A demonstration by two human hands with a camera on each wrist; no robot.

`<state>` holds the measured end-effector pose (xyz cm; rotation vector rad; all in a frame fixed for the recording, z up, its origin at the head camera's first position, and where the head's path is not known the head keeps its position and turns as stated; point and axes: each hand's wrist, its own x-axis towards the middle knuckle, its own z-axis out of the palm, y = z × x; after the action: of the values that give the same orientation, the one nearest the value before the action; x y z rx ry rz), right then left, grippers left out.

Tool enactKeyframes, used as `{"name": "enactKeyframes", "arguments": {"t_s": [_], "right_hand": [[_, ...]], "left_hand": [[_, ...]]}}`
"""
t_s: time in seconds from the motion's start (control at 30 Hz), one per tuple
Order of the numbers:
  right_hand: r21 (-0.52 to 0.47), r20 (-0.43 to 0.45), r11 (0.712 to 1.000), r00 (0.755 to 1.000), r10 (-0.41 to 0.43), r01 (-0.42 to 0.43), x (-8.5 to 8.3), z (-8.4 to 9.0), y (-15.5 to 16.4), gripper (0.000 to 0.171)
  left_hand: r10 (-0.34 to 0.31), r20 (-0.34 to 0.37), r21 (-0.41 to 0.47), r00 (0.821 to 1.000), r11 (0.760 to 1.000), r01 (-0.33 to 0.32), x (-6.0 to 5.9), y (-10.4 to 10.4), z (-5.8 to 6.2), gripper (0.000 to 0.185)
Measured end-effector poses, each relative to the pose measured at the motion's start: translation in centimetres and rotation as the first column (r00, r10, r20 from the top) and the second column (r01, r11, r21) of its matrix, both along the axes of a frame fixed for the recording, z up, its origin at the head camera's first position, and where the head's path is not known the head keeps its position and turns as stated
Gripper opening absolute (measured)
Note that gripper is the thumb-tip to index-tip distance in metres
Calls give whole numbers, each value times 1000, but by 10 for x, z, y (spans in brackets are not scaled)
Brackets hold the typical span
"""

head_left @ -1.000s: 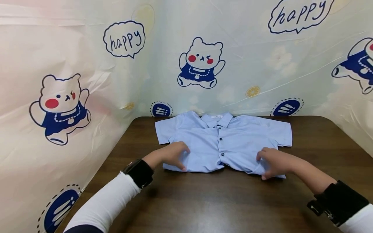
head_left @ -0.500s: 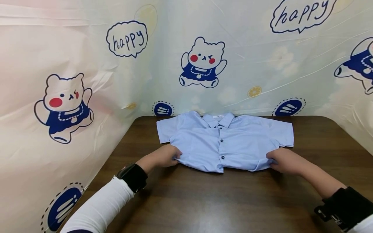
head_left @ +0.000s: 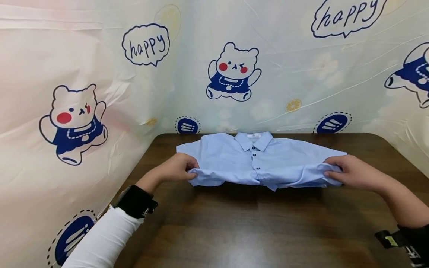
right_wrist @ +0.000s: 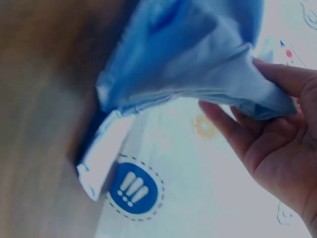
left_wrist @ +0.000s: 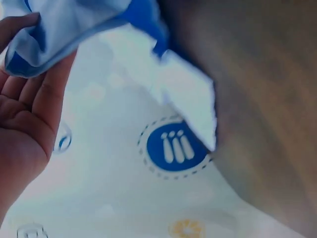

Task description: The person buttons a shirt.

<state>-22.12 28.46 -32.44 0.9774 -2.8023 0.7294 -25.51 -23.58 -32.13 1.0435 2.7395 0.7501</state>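
Observation:
A light blue short-sleeved shirt (head_left: 228,156) with a collar and dark buttons lies front up, its collar toward the far table edge. Its near edge is lifted off the table between the two hands. At the left end of that edge, my left hand (head_left: 179,166) pinches the cloth; the left wrist view shows the thumb over a fold of the shirt (left_wrist: 74,29) and the fingers beneath. My right hand (head_left: 350,171) pinches the opposite end, and in the right wrist view the shirt (right_wrist: 198,64) hangs in folds from thumb and fingers.
The brown wooden table (head_left: 234,227) stretches toward the viewer in front of the shirt. Behind and to the left hangs a pale curtain (head_left: 187,85) printed with bears and "happy" bubbles, meeting the table's far edge.
Both hands have taken hold of the shirt's near corners, then raised them and moved farther apart. The near edge has come up from the table and shifted away from the viewer.

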Motion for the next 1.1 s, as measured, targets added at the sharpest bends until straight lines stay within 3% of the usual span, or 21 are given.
{"name": "enactKeyframes", "arguments": {"t_s": [0.13, 0.3, 0.37, 0.47, 0.5, 0.57, 0.67, 0.8, 0.93, 1.1], "right_hand": [[-69, 75, 992, 992, -101, 106, -3, 15, 7, 14], [-137, 206, 955, 950, -233, 264, -23, 24, 14, 33], [-205, 227, 933, 941, -250, 297, -36, 22, 14, 35], [-289, 189, 905, 946, -264, 310, -57, 14, 11, 27], [-291, 172, 903, 946, -275, 315, -64, 11, 10, 22], [-250, 143, 911, 943, -301, 329, -78, 5, 6, 13], [-124, 150, 926, 930, -337, 356, -100, -3, 0, 18], [55, 151, 943, 931, -332, 328, -129, -13, -13, 20], [204, 185, 937, 928, -322, 284, -148, -28, -30, 30], [312, 296, 913, 886, -357, 263, -154, -47, -48, 38]], "left_hand": [[46, 45, 72, 998, 996, -49, -6, -4, 23, 7], [172, 125, 161, 977, 968, -191, -29, -7, 38, 19], [230, 195, 226, 953, 935, -272, -42, -6, 38, 21], [293, 257, 334, 921, 867, -369, -63, 0, 32, 23], [306, 258, 358, 916, 851, -385, -71, 2, 28, 22], [338, 223, 366, 914, 840, -400, -86, 7, 18, 23], [415, 90, 281, 905, 862, -423, -107, 15, 1, 24], [480, -47, 117, 876, 874, -472, -129, 26, -22, 31], [487, -86, -58, 869, 869, -492, -140, 32, -45, 29], [486, -70, -194, 871, 850, -490, -142, 35, -64, 17]]}}
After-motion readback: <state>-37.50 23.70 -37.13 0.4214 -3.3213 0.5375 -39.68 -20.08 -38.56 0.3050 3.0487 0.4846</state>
